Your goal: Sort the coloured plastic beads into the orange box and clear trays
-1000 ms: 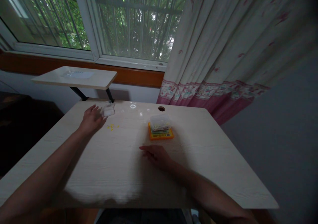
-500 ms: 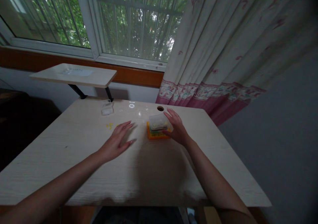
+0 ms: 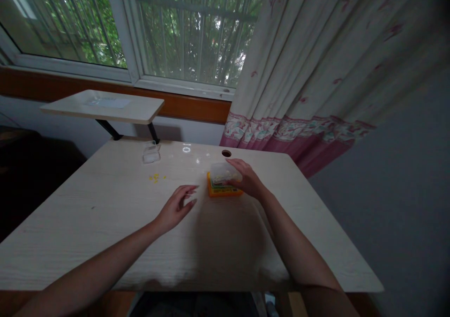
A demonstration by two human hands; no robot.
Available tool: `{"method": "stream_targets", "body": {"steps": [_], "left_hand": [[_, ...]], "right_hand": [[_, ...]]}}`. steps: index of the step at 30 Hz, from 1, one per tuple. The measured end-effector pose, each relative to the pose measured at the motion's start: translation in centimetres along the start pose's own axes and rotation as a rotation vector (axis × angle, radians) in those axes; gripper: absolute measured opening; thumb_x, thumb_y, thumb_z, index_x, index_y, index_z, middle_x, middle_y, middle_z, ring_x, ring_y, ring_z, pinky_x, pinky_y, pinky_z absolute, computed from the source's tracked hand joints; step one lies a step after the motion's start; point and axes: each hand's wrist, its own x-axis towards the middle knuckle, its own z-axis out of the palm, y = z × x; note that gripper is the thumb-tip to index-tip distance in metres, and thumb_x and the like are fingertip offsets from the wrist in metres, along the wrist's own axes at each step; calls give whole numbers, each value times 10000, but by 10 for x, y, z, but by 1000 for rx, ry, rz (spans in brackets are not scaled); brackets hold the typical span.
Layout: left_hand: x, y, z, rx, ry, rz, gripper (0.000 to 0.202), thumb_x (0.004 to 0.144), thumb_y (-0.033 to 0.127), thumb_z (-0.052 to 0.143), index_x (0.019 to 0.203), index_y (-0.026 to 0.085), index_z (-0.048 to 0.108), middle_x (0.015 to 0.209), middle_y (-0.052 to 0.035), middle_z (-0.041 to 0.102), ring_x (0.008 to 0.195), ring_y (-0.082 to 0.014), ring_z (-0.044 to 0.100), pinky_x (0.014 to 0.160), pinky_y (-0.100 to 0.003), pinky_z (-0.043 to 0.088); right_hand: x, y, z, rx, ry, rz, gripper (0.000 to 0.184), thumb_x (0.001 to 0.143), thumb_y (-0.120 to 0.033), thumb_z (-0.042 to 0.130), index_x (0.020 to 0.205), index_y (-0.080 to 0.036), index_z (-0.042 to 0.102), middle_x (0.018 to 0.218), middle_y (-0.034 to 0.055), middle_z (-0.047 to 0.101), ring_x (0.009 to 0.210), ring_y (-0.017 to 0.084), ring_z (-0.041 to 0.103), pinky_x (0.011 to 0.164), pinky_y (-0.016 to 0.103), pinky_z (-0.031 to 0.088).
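My right hand [image 3: 244, 180] is closed around the right end of a translucent plastic box [image 3: 218, 170]. Small pale contents show faintly through its wall. That box rests over an orange box [image 3: 225, 194] with a green and yellow top, partly hidden by my hand. Left of the boxes, my left hand [image 3: 176, 209] hovers over the table with thumb and fingers apart and nothing between them. Beyond it several small yellow pieces [image 3: 155, 177] lie scattered on the tabletop.
A clear open plastic case [image 3: 151, 156] sits at the back left of the pale wooden table [image 3: 116, 242], below a raised shelf [image 3: 105, 107] on black legs. Behind my right hand is a round hole [image 3: 226, 153]. A floral curtain [image 3: 281, 134] hangs at the back right.
My right hand's fingers have closed in on the translucent box. My left hand has moved right and nearer to me, uncovering more of the yellow pieces, and its fingers are more bent.
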Motion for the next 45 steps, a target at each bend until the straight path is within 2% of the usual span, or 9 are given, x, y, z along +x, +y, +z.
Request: {"method": "stream_targets", "body": {"steps": [3, 6, 10, 14, 23, 30, 34, 39, 45], "left_hand": [[-1, 0, -1, -24, 0, -24, 443, 921, 345, 599, 1350, 339, 490, 1323, -109, 516, 1166, -247, 567, 990, -462, 496], [-2, 0, 0, -96, -21, -14, 608, 881, 346, 661, 1427, 319, 394, 1373, -138, 487, 1217, -273, 539, 1022, -492, 466], [-5, 3, 0, -253, -68, 10, 811, 829, 367, 720, 1498, 270, 272, 1500, -165, 367, 1350, -325, 428, 1096, -519, 394], [-6, 12, -3, -328, -58, -15, 775, 822, 410, 720, 1467, 232, 329, 1473, -169, 412, 1335, -335, 447, 1100, -499, 389], [-5, 13, -3, -371, -2, -46, 672, 804, 404, 740, 1365, 213, 422, 1336, -142, 528, 1219, -288, 544, 1014, -428, 459], [-8, 8, -1, -378, 15, -94, 590, 808, 366, 735, 1285, 200, 431, 1220, -113, 578, 1101, -243, 601, 938, -379, 495], [-8, 12, -1, -347, 37, -92, 596, 794, 379, 745, 1269, 192, 435, 1225, -121, 574, 1104, -251, 600, 943, -393, 496], [-8, 17, 0, -339, 37, -95, 566, 797, 366, 745, 1250, 199, 450, 1209, -110, 583, 1086, -241, 607, 932, -381, 505], [-8, 20, 1, -376, 46, -106, 571, 783, 356, 760, 1242, 195, 460, 1214, -114, 590, 1098, -244, 609, 950, -380, 501]], "right_hand": [[2, -20, -4, 63, 3, 11, 745, 798, -527, 717, 1430, -218, 472, 1296, 151, 542, 1202, 290, 521, 1034, 462, 426], [3, -48, -3, 111, -69, -33, 710, 792, -501, 733, 1415, -255, 497, 1208, 114, 549, 1113, 249, 553, 983, 412, 463], [-3, -77, 13, 85, -125, -127, 594, 797, -470, 743, 1343, -301, 581, 1233, 103, 516, 1141, 244, 535, 996, 409, 457], [-12, -93, 30, 46, -142, -166, 577, 846, -483, 686, 1379, -317, 544, 1255, 113, 505, 1173, 247, 526, 1002, 417, 466], [-16, -98, 36, -56, -96, -178, 499, 911, -479, 600, 1377, -312, 543, 1345, 121, 534, 1255, 253, 514, 1013, 433, 481], [-13, -97, 37, -145, -75, -339, 432, 968, -400, 533, 1375, -255, 530, 1442, 80, 531, 1404, 222, 401, 1134, 442, 386], [-13, -98, 37, -181, -41, -406, 415, 991, -357, 489, 1375, -202, 521, 1412, 96, 562, 1358, 196, 467, 1135, 427, 389], [-14, -100, 40, -237, 7, -451, 382, 989, -300, 489, 1352, -196, 542, 1346, 95, 618, 1316, 193, 518, 1129, 426, 402], [-16, -102, 40, -264, 74, -527, 363, 983, -232, 478, 1319, -120, 557, 1291, 129, 651, 1280, 214, 554, 1119, 451, 421]]}}
